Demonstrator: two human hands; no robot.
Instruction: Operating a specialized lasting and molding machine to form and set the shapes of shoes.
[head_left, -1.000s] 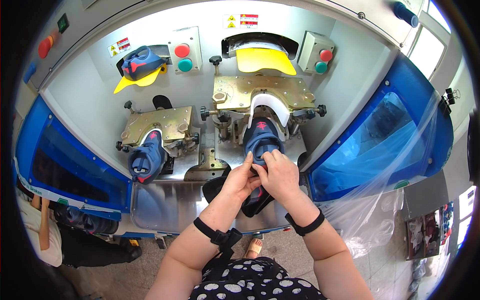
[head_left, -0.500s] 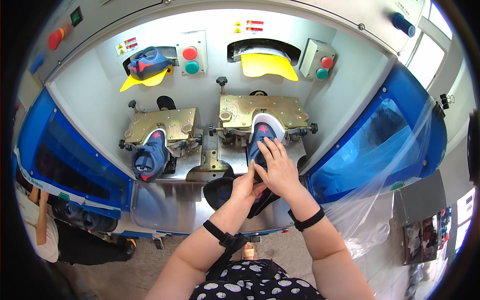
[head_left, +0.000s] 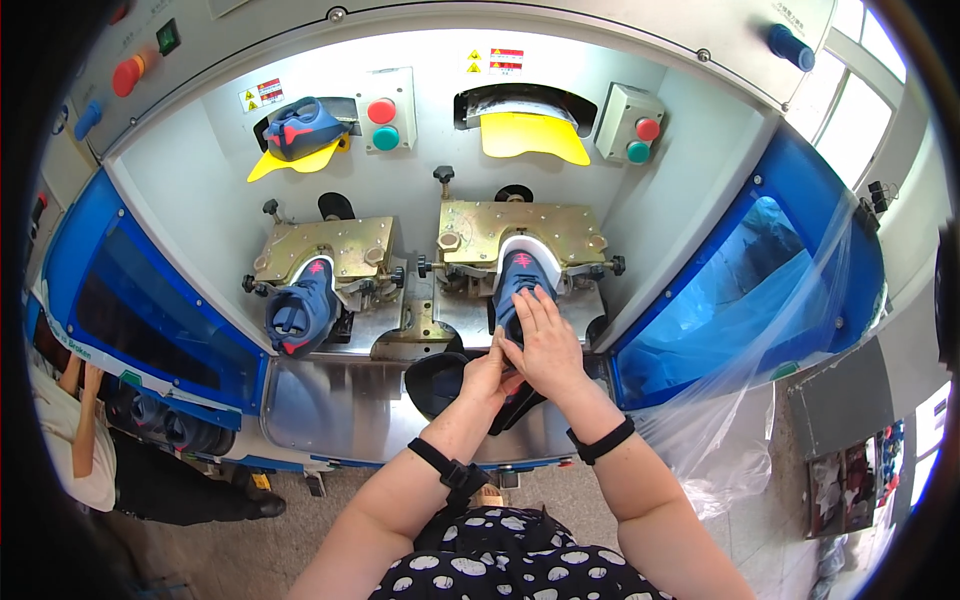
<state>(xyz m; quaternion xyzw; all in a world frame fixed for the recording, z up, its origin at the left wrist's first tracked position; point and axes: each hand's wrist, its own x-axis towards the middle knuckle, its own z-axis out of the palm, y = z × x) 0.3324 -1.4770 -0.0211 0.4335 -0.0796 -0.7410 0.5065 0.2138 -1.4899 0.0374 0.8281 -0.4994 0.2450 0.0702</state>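
A dark blue shoe upper with a red mark lies with its toe in the white curved rest of the right metal clamp plate. My right hand rests flat over its laced part, fingers stretched out together. At the heel end, my left hand grips the shoe upper, its thumb pointing up beside the right hand and its other fingers partly hidden. Black material shows beneath and beside my left hand. Another blue shoe upper sits toe-in at the left clamp plate.
A third shoe upper lies on the left yellow flap; another yellow flap hangs at the right slot. Button boxes are on the back wall. Blue side guards flank the machine, plastic sheeting on the right. A person stands left.
My right hand has slid slightly back along the shoe upper toward me, uncovering more of its front. My left hand stays by the heel. The view has shifted slightly.
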